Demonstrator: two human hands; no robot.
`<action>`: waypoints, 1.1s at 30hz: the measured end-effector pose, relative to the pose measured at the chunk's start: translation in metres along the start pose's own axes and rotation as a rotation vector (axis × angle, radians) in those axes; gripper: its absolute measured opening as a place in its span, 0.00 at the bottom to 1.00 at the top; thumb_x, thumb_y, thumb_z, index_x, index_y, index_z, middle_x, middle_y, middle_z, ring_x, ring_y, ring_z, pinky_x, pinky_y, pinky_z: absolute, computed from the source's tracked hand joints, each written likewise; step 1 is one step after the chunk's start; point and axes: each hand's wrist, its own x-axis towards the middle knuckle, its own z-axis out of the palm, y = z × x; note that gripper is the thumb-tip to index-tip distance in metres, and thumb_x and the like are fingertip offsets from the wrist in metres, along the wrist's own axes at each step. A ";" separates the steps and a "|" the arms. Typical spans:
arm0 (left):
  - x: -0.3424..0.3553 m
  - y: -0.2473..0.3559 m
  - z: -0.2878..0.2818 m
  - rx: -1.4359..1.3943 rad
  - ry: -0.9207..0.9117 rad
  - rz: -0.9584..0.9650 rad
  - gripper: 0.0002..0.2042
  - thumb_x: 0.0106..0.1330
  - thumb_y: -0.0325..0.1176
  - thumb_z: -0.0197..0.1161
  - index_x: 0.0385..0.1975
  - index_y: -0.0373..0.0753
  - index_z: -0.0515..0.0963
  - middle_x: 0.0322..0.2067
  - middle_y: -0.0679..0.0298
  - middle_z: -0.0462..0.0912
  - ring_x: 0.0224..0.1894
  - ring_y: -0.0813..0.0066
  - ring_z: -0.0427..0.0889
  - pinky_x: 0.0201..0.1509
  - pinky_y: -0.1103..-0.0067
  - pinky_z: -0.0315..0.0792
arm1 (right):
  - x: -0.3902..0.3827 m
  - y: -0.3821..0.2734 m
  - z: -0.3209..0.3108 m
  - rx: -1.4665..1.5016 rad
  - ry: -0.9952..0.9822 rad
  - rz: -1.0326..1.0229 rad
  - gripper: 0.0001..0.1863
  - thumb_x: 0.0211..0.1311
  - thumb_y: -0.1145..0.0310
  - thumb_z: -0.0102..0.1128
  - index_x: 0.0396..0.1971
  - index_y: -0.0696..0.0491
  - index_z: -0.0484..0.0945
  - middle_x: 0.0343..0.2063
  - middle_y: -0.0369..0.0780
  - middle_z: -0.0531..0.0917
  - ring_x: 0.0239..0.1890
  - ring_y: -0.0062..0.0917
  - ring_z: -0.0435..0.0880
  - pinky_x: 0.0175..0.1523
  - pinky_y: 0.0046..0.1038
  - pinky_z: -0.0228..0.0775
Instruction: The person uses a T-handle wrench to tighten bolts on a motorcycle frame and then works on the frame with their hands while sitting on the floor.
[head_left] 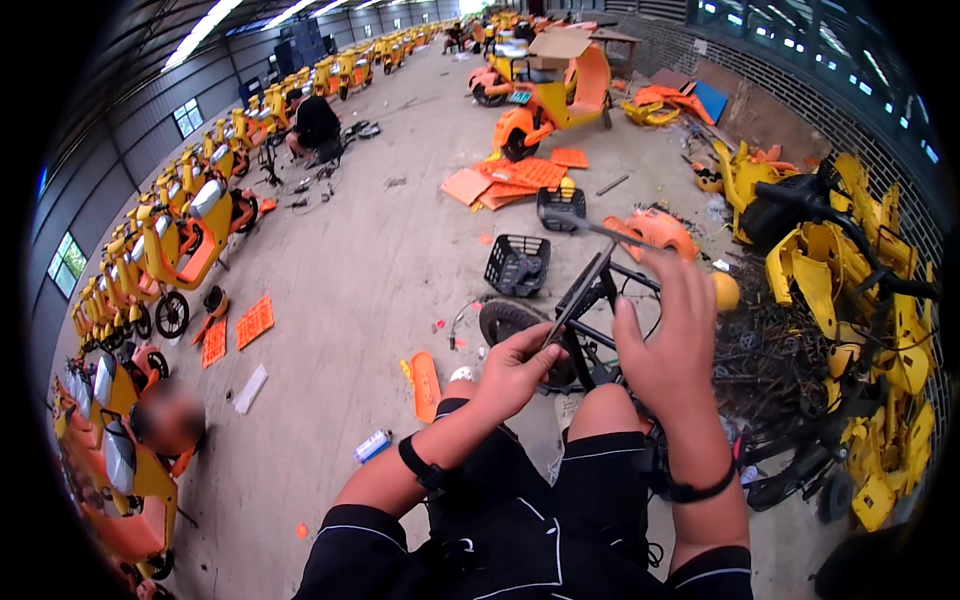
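My left hand (518, 372) is closed round the lower end of a thin dark bar (582, 298), thumb along it. The bar slants up over a black scooter frame (622, 292) in front of my knees. A black wheel (508, 322) sits at the frame's left side. To the right, my right hand (668, 335) is raised with fingers stretched and thumb apart. A blurred grey rod (590, 228) crosses near its fingertips and the bar's upper end; whether it touches either is unclear.
Black baskets (517, 265) and orange panels (515, 180) lie ahead. Yellow body parts (815, 275) and dark metal scraps (770, 370) are heaped at right. Parked scooters (190, 235) line the left. Another person (315, 125) sits farther off. A blue-and-white container (373, 446) lies near my left arm.
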 end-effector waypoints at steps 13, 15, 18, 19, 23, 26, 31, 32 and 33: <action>0.118 -0.020 0.008 0.320 -0.194 0.242 0.12 0.75 0.26 0.51 0.52 0.31 0.75 0.40 0.62 0.84 0.44 0.75 0.82 0.55 0.76 0.74 | 0.101 0.049 0.063 -0.210 -0.212 -0.266 0.08 0.58 0.62 0.61 0.27 0.51 0.77 0.23 0.44 0.82 0.29 0.44 0.82 0.32 0.44 0.73; 0.143 -0.027 0.007 0.219 -0.237 0.238 0.11 0.75 0.27 0.50 0.51 0.31 0.75 0.42 0.61 0.84 0.48 0.73 0.82 0.57 0.75 0.73 | 0.110 0.052 0.083 -0.291 -0.207 -0.288 0.09 0.59 0.61 0.59 0.29 0.51 0.76 0.24 0.43 0.83 0.30 0.42 0.84 0.32 0.43 0.74; 0.168 -0.039 0.011 0.087 -0.246 0.147 0.11 0.76 0.26 0.49 0.52 0.32 0.75 0.42 0.61 0.84 0.46 0.74 0.83 0.55 0.76 0.74 | 0.125 0.065 0.103 -0.376 -0.231 -0.301 0.07 0.60 0.63 0.57 0.30 0.51 0.76 0.25 0.43 0.84 0.29 0.40 0.85 0.31 0.41 0.76; 0.176 -0.044 0.012 0.096 -0.271 0.148 0.11 0.76 0.26 0.50 0.52 0.32 0.74 0.41 0.61 0.83 0.45 0.76 0.83 0.54 0.77 0.74 | 0.126 0.072 0.110 -0.402 -0.257 -0.300 0.07 0.60 0.64 0.56 0.30 0.52 0.76 0.25 0.43 0.84 0.28 0.39 0.86 0.31 0.40 0.77; 0.198 -0.074 0.006 0.114 -0.245 0.148 0.11 0.75 0.26 0.49 0.51 0.34 0.75 0.31 0.66 0.81 0.37 0.79 0.80 0.48 0.79 0.73 | 0.127 0.092 0.143 -0.458 -0.356 -0.311 0.05 0.59 0.70 0.53 0.32 0.53 0.77 0.24 0.43 0.85 0.28 0.38 0.87 0.32 0.36 0.80; 0.212 -0.088 0.004 0.119 -0.259 0.154 0.11 0.75 0.27 0.48 0.50 0.33 0.75 0.29 0.67 0.78 0.35 0.79 0.78 0.46 0.79 0.72 | 0.125 0.103 0.154 -0.451 -0.367 -0.248 0.05 0.59 0.70 0.53 0.32 0.53 0.77 0.24 0.43 0.86 0.28 0.38 0.88 0.31 0.36 0.80; 0.222 -0.095 0.007 0.085 -0.256 0.133 0.11 0.77 0.29 0.48 0.49 0.32 0.74 0.28 0.67 0.77 0.35 0.77 0.77 0.46 0.78 0.72 | 0.129 0.119 0.163 -0.482 -0.338 -0.196 0.05 0.60 0.69 0.54 0.31 0.52 0.78 0.25 0.42 0.86 0.28 0.36 0.88 0.30 0.36 0.79; 0.223 -0.095 0.010 0.078 -0.245 0.120 0.10 0.77 0.30 0.48 0.49 0.33 0.74 0.27 0.67 0.76 0.34 0.77 0.76 0.45 0.78 0.72 | 0.131 0.123 0.165 -0.489 -0.330 -0.188 0.05 0.60 0.69 0.54 0.31 0.52 0.78 0.25 0.42 0.86 0.28 0.36 0.88 0.30 0.36 0.79; 0.225 -0.094 0.013 0.071 -0.234 0.106 0.10 0.77 0.31 0.47 0.48 0.33 0.74 0.26 0.68 0.75 0.33 0.78 0.76 0.45 0.78 0.71 | 0.133 0.127 0.168 -0.498 -0.331 -0.176 0.05 0.60 0.68 0.54 0.31 0.52 0.78 0.24 0.42 0.86 0.28 0.36 0.88 0.30 0.36 0.79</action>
